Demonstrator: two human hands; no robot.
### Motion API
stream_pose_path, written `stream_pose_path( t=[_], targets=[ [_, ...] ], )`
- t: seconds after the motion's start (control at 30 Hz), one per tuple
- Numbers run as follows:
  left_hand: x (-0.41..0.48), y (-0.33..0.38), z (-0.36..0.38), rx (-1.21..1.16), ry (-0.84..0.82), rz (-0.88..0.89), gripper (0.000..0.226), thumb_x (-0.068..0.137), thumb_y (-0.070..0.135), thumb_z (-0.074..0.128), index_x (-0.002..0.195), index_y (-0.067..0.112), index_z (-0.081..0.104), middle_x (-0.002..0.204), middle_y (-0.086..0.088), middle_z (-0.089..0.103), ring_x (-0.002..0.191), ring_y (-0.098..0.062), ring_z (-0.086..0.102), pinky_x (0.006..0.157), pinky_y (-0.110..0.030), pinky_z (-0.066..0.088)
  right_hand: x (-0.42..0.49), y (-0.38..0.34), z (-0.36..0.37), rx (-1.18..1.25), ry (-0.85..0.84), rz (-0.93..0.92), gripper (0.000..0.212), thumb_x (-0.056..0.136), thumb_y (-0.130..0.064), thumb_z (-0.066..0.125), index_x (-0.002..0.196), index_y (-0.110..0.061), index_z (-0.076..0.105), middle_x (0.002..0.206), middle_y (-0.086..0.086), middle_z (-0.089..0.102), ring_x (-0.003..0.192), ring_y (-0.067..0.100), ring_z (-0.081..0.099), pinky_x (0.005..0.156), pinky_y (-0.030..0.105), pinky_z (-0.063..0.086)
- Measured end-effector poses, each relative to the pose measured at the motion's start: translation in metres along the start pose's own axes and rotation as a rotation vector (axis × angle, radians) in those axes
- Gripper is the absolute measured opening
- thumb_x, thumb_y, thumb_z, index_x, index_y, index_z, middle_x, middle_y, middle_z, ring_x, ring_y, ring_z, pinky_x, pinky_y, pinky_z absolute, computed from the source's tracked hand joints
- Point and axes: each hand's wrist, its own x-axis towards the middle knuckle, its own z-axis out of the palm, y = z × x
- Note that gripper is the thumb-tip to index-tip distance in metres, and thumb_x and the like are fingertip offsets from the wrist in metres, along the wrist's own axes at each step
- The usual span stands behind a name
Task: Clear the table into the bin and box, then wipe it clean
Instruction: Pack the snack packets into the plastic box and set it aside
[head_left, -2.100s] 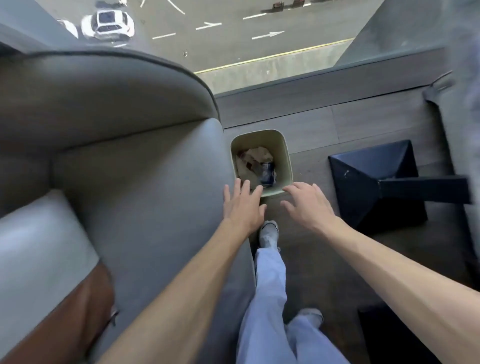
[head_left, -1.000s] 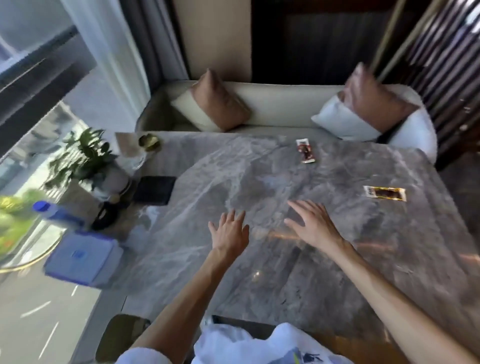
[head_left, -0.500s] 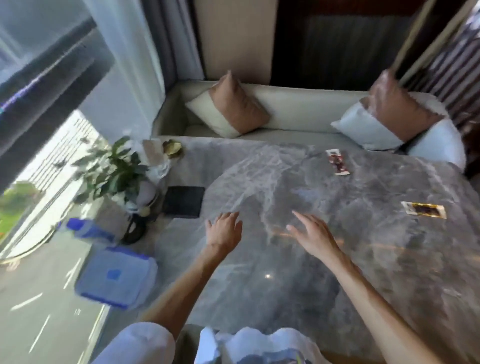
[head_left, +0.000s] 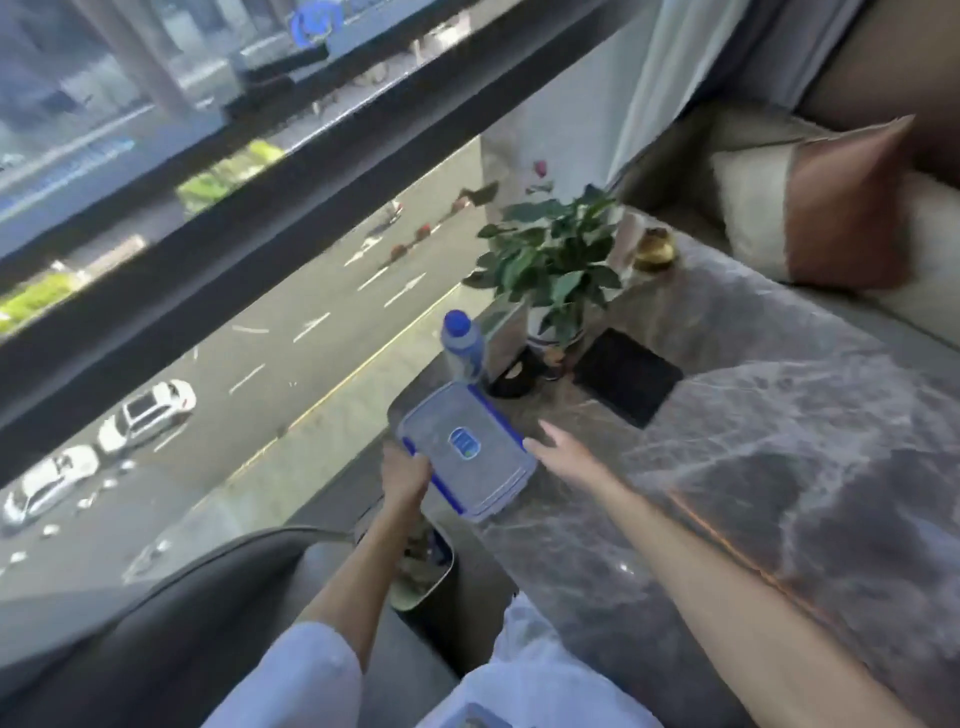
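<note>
Head view, box: We see the clear plastic box (head_left: 465, 449), rectangular, with a blue-trimmed lid and a blue oval mark in the lid's middle. It is at the near, window-side corner of the grey marble table (head_left: 805, 441). Whether it rests on the stone or is lifted off it, we cannot tell.
Left hand: Our left hand (head_left: 405, 475) grips the box's near-left end, fingers curled close together round its edge.
Right hand: Our right hand (head_left: 563, 457) reaches to the box's right side with fingers straight and slightly spread. We cannot tell if the tips touch the lid.
Bin: A pale, rounded waste bin (head_left: 423, 592) stands on the floor below that table corner, partly covered by the left forearm. There is rubbish inside, too blurred to name.
Bottle: A clear bottle with a blue cap (head_left: 461, 345) stands upright just behind the box.
Plant: A leafy green plant in a white pot (head_left: 556, 260) stands behind the bottle, near the window edge of the table.
Mat: A black square mat (head_left: 626, 376) lies flat beside the pot.
Far corner: A small gold round object (head_left: 654, 249) is there, too blurred to identify.
Seating: A beige sofa with a brown-and-cream cushion (head_left: 831, 208) is past the table's far edge.
Window: A dark-framed window (head_left: 234, 218) on the left looks down on a road with white cars (head_left: 150, 413).
</note>
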Motion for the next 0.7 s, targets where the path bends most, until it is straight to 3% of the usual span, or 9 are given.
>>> stream_pose_path(
  t=[0.07,0.17,0.27,0.3,0.4,0.47,0.6,0.7],
  targets=[
    [-0.001,-0.007,0.002,-0.112,-0.041,-0.037,0.04,0.076,0.031,0.061,0.109,0.008,0.059,0.104,-0.006,0.068,0.097,-0.025,0.065,0.085,-0.039,0.053,0.013,-0.014,0.008,-0.001,-0.035,0.028,0.076,0.089,-0.05,0.056,0.151,-0.019,0.025,0.156,0.006,0.032,0.141,0.023,0.035,0.115,0.036,0.03],
    [-0.011,-0.016,0.013,-0.199,-0.143,-0.058,0.018,0.084,0.015,0.053,0.099,0.011,0.062,0.088,-0.005,0.068,0.076,-0.021,0.062,0.068,-0.033,0.051,0.024,-0.018,0.015,0.025,-0.107,0.062,0.075,0.088,-0.05,0.056,0.15,-0.016,0.029,0.151,0.004,0.038,0.138,0.023,0.039,0.115,0.035,0.029],
    [-0.017,-0.023,0.027,-0.278,-0.146,-0.093,0.034,0.072,0.018,0.061,0.105,0.022,0.057,0.098,-0.002,0.071,0.087,-0.023,0.069,0.078,-0.048,0.06,0.015,-0.013,0.018,0.119,-0.159,0.027,0.045,0.089,-0.044,0.057,0.129,-0.023,0.052,0.132,-0.005,0.057,0.115,0.016,0.057,0.106,0.033,0.041],
    [-0.017,-0.027,0.036,-0.26,-0.146,-0.08,0.044,0.068,0.021,0.065,0.11,0.023,0.055,0.102,-0.001,0.071,0.09,-0.022,0.07,0.079,-0.05,0.06,0.01,-0.007,0.016,0.158,-0.129,0.011,0.033,0.092,-0.038,0.055,0.123,-0.026,0.054,0.122,-0.007,0.061,0.108,0.014,0.059,0.099,0.03,0.043],
    [-0.032,-0.034,0.067,-0.174,-0.198,-0.023,0.06,0.063,0.019,0.066,0.12,0.026,0.049,0.106,-0.001,0.07,0.09,-0.021,0.071,0.077,-0.049,0.06,-0.012,0.025,-0.001,0.245,0.012,0.029,0.029,0.092,-0.032,0.056,0.116,-0.016,0.061,0.113,0.003,0.067,0.1,0.018,0.064,0.092,0.033,0.05],
    [-0.055,-0.034,0.096,-0.144,-0.257,-0.008,0.064,0.062,0.015,0.064,0.123,0.026,0.047,0.108,-0.002,0.069,0.091,-0.022,0.071,0.077,-0.05,0.06,-0.034,0.061,-0.018,0.274,0.115,0.034,0.023,0.09,-0.029,0.059,0.109,-0.018,0.064,0.108,0.005,0.069,0.097,0.02,0.065,0.085,0.032,0.051],
    [-0.108,-0.045,0.177,-0.035,-0.45,0.08,0.061,0.062,0.012,0.057,0.121,0.026,0.054,0.101,-0.002,0.074,0.091,-0.024,0.072,0.082,-0.054,0.058,-0.102,0.164,-0.053,0.435,0.291,0.126,0.028,0.09,-0.012,0.061,0.117,-0.004,0.061,0.111,0.012,0.067,0.098,0.022,0.062,0.085,0.032,0.048],
    [-0.176,-0.048,0.241,0.035,-0.644,0.135,0.073,0.058,0.009,0.049,0.13,0.024,0.048,0.11,-0.013,0.068,0.092,-0.031,0.067,0.081,-0.052,0.056,-0.164,0.257,-0.073,0.576,0.391,0.24,0.029,0.088,-0.013,0.064,0.116,-0.007,0.06,0.107,0.009,0.068,0.092,0.02,0.062,0.085,0.032,0.048]
  ],
)
